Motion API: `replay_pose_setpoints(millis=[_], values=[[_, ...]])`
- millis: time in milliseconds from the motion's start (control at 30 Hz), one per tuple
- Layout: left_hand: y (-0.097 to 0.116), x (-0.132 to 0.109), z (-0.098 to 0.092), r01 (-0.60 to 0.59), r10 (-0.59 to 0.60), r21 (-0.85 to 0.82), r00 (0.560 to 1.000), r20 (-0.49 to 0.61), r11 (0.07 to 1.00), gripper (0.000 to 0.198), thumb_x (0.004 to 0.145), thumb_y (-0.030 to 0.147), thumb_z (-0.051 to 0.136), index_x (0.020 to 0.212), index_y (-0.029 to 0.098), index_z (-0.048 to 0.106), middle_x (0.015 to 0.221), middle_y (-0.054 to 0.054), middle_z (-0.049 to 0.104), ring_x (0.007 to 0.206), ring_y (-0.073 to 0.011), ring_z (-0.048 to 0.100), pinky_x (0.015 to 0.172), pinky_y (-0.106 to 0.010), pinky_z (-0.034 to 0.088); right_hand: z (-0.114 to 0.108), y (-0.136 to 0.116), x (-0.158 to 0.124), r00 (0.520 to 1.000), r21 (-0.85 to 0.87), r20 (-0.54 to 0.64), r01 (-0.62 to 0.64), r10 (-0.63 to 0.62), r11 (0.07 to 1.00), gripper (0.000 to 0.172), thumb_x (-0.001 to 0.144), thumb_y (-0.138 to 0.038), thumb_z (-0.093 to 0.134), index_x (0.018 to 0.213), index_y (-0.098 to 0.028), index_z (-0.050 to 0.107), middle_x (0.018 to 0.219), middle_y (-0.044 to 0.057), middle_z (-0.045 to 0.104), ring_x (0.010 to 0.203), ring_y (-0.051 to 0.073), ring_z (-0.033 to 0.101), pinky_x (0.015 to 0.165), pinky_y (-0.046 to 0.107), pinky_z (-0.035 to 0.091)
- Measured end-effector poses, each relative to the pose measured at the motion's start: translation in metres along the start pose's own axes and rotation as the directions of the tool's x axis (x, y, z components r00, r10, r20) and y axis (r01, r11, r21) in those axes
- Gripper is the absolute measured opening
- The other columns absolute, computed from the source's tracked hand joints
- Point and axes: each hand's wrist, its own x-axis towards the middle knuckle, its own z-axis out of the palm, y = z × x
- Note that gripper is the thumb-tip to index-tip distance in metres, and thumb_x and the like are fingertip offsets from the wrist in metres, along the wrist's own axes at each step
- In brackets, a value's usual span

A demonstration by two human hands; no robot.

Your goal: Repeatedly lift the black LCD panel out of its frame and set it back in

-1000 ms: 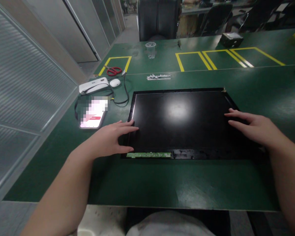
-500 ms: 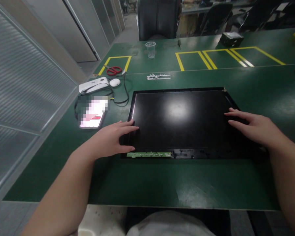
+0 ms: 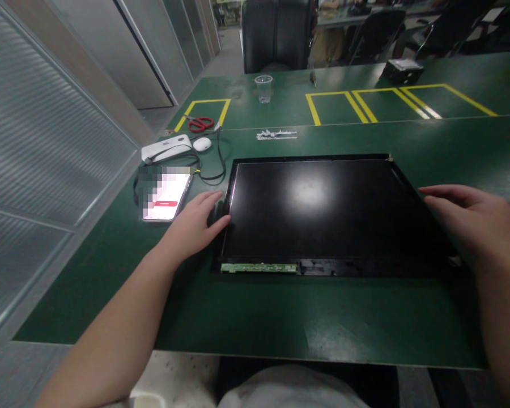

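Head view: I see the display panel [image 3: 323, 221] flat on the table [image 3: 280, 323], its circuit-board strip [image 3: 259, 267] along the near edge. Left hand [image 3: 195, 226] and right hand [image 3: 476, 218] sit well apart at opposite rims, presumably sparing the face from fingers; whether either grips, I cannot tell. Phone [image 3: 168, 201] and looped cable [image 3: 210, 179] crowd the left side; scissors [image 3: 201, 124] and plastic cup [image 3: 264, 90] farther back.

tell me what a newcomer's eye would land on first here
Probably the big black screen, lying flat on the green table with the left hand and right hand at its side edges. Next might be the brightly lit phone beyond the left hand, then the red-handled scissors farther back on the left.
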Motion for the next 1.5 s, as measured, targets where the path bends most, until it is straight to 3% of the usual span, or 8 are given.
replay_pose_setpoints(millis=[300,533,633,700,800,900,1333,1500], values=[[0.000,0.004,0.007,0.026,-0.027,0.021,0.999,0.045,0.999,0.056,0.097,0.048,0.051,0.133,0.011,0.073,0.153,-0.023,0.060,0.142,-0.0416,0.054,0.123,-0.058,0.039,0.007,0.028,0.028,0.996,-0.156,0.061,0.080,-0.072,0.984,0.041,0.067,-0.059,0.071,0.095,-0.032,0.083,0.082,0.006,0.076,0.074,0.030,0.068,0.072,0.050,0.054],[0.005,0.006,0.009,0.108,-0.144,-0.309,0.985,-0.094,0.945,0.036,0.089,0.035,0.058,0.114,0.021,0.081,0.141,-0.012,0.070,0.135,-0.0362,0.061,0.118,-0.051,0.047,0.009,0.018,0.023,0.994,-0.178,0.092,0.080,-0.064,0.981,0.043,0.069,-0.058,0.066,0.098,-0.031,0.083,0.078,0.005,0.073,0.072,0.029,0.066,0.069,0.047,0.052],[0.013,0.004,0.010,0.181,-0.314,-0.615,0.942,-0.115,0.768,0.037,0.084,0.035,0.066,0.114,0.019,0.081,0.132,-0.011,0.075,0.125,-0.0339,0.068,0.109,-0.046,0.055,0.011,0.022,0.025,0.990,-0.165,0.113,0.099,-0.081,0.981,0.045,0.069,-0.059,0.067,0.101,-0.031,0.083,0.079,0.004,0.075,0.073,0.028,0.067,0.071,0.047,0.053],[0.019,0.003,0.009,0.277,-0.445,-0.794,0.896,0.009,0.541,0.039,0.080,0.036,0.072,0.115,0.019,0.080,0.109,-0.009,0.081,0.102,-0.0301,0.076,0.083,-0.037,0.063,0.012,0.023,0.026,0.990,-0.145,0.105,0.111,-0.096,0.983,0.044,0.069,-0.058,0.068,0.100,-0.031,0.083,0.080,0.004,0.076,0.073,0.028,0.068,0.070,0.046,0.053],[0.027,0.003,0.007,0.378,-0.567,-0.886,0.806,0.171,0.269,0.037,0.075,0.029,0.080,0.110,0.017,0.081,0.074,-0.004,0.075,0.061,-0.0198,0.070,0.049,-0.024,0.052,0.012,0.022,0.024,0.992,-0.142,0.080,0.108,-0.098,0.984,0.042,0.068,-0.056,0.067,0.096,-0.030,0.084,0.075,0.004,0.074,0.069,0.027,0.066,0.068,0.045,0.053],[0.034,0.005,0.003,0.390,-0.590,-0.912,0.769,0.246,0.129,0.033,0.073,0.020,0.084,0.105,0.016,0.078,0.068,-0.002,0.073,0.050,-0.0161,0.066,0.042,-0.022,0.050,0.011,0.020,0.024,0.988,-0.144,0.077,0.146,-0.136,0.979,0.039,0.069,-0.056,0.065,0.092,-0.030,0.083,0.073,0.004,0.072,0.066,0.025,0.064,0.067,0.044,0.053],[0.050,0.009,-0.004,0.422,-0.703,-0.906,0.647,0.295,0.008,0.023,0.090,0.012,0.069,0.112,0.019,0.069,0.068,-0.001,0.074,0.052,-0.0195,0.073,0.045,-0.024,0.056,0.016,0.016,0.019,0.980,-0.060,0.114,0.171,-0.163,0.983,0.038,0.068,-0.054,0.065,0.090,-0.029,0.083,0.089,0.004,0.078,0.079,0.027,0.069,0.078,0.045,0.053],[0.042,0.008,-0.002,0.399,-0.638,-0.915,0.691,0.341,-0.058,0.038,0.085,0.015,0.078,0.122,0.017,0.068,0.077,-0.003,0.079,0.064,-0.0241,0.079,0.054,-0.029,0.063,0.016,0.016,0.018,0.979,-0.069,0.119,0.174,-0.165,0.982,0.041,0.067,-0.055,0.065,0.093,-0.029,0.084,0.092,0.005,0.079,0.083,0.027,0.070,0.079,0.044,0.052]])
